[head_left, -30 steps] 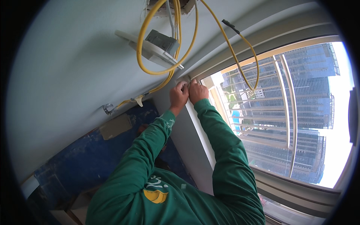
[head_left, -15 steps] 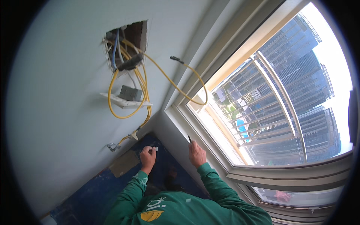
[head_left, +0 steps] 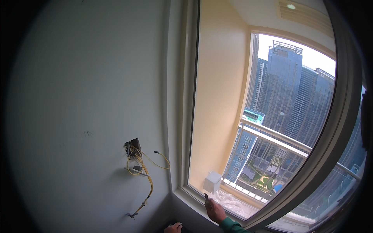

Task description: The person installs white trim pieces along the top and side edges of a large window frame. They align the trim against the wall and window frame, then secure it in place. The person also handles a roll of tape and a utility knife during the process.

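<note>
My right hand is raised in front of the lower window frame, its fingers closed round a small dark flat tool that points upward; its exact kind does not show. At the lower edge, only the top of my left hand appears. Its fingers are curled, and whatever they hold is hidden. Left of both hands, yellow cables come out of a square wall opening. Among them hangs a white plate with a grey block. One cable with a black taped end loops out to the right.
The window frame rises close on the right. Beyond the glass are a white box, crumpled clear plastic, a balcony railing and tall buildings. A cable end sits in a small wall fitting low on the wall.
My view has swung upward, so the wall, cables and both hands now sit lower in the picture. The small white piece in my left hand no longer shows. My right hand still holds the dark tool.
</note>
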The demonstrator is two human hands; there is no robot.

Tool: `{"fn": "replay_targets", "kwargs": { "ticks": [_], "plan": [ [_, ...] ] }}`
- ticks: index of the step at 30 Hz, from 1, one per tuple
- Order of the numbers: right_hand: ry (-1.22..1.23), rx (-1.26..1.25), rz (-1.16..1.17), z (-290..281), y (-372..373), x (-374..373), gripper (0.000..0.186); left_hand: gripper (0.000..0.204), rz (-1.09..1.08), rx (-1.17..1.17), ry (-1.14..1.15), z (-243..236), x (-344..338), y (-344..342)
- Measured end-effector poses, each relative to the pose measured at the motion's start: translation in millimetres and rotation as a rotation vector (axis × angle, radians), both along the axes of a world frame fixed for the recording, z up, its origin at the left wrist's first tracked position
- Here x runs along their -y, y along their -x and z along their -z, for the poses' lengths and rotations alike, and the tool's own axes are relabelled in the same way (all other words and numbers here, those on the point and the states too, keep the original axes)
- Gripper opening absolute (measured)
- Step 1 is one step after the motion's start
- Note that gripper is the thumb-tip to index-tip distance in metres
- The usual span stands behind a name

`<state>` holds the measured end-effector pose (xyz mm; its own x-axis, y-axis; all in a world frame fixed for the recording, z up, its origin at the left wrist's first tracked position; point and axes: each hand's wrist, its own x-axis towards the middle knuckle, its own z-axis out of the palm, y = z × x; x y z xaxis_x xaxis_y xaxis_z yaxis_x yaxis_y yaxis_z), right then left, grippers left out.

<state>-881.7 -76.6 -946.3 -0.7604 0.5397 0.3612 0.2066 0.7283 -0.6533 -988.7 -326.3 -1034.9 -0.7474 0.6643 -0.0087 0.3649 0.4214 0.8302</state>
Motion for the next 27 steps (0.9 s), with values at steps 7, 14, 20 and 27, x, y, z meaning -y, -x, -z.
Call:
{"fn": "replay_targets", "kwargs": {
  "ticks": [7,14,20,27],
  "plan": [
    [-0.104,-0.428,-0.064,-111.8,-25.3,-12.0,0.023,0.019,0.024,-0.266,-0.194,-73.1,-0.7,-15.3],
    [-0.294,-0.870,0.140,-183.2,-135.6,-24.5,0.022,0.013,-0.363,-0.702,-0.329,-135.3,48.6,11.2],
    [-0.197,-0.867,0.151,-178.5,-167.6,14.9,0.023,0.013,-0.312,-0.763,-0.382,-170.9,81.6,18.9],
    [0.251,-0.483,0.097,-61.4,-139.2,148.0,0.020,0.010,0.306,-0.500,-0.357,-90.8,50.1,17.4]
  ]
}}
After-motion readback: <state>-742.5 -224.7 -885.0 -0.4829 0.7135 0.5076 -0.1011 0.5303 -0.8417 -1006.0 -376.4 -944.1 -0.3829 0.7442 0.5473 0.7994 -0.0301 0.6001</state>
